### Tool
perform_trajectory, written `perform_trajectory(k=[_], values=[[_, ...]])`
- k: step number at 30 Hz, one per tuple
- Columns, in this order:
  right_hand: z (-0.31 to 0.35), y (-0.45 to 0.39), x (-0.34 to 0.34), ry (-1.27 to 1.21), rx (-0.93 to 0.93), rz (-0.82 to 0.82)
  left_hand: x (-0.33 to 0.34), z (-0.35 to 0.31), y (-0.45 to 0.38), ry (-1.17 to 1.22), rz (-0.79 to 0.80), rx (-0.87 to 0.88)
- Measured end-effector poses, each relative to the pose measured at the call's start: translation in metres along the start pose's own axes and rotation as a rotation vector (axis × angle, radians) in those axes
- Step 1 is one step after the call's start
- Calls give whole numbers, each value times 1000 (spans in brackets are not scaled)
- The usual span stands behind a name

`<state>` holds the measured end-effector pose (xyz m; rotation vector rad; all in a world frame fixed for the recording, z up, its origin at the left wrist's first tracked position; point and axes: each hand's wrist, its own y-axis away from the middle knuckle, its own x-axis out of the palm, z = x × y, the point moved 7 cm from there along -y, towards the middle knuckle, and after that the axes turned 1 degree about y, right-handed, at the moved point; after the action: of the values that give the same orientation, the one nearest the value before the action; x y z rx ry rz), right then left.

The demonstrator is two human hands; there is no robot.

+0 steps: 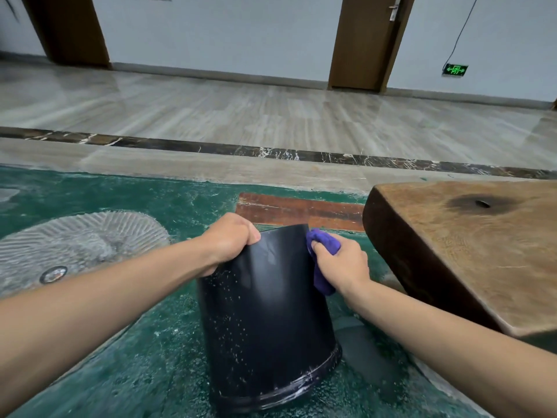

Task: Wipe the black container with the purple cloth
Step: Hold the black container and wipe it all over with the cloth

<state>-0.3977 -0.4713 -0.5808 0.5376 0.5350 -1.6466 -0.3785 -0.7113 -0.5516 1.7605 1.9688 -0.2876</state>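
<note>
A black container (265,321) is held tilted over a green floor, its wider rimmed end toward me and its far end pointing away. White specks dot its side. My left hand (230,241) grips the far upper left edge. My right hand (339,263) holds a bunched purple cloth (324,245) pressed against the container's upper right side, with a tail of cloth hanging below the hand.
A thick brown wooden slab (470,251) juts in close on the right. A grey ribbed round patch (81,245) lies on the green floor at left. A reddish plank (301,211) lies beyond the container. Pale tiled floor and wooden doors lie further off.
</note>
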Motion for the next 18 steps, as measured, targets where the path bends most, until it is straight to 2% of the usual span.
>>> perform_trajectory(k=[5,10,12,15,18], values=[[50,16,12,165,-260,75,1,14,4,29,-14,-50],[67,66,35,564,-647,78,0,13,-6,82,-41,-44],[60,94,49,647,-804,175,-1,16,-11,90,-52,-59],[30,126,56,770,-944,311,-2,17,-18,81,-40,-72],[-9,149,49,811,-984,363,3,9,-23,42,12,-70]])
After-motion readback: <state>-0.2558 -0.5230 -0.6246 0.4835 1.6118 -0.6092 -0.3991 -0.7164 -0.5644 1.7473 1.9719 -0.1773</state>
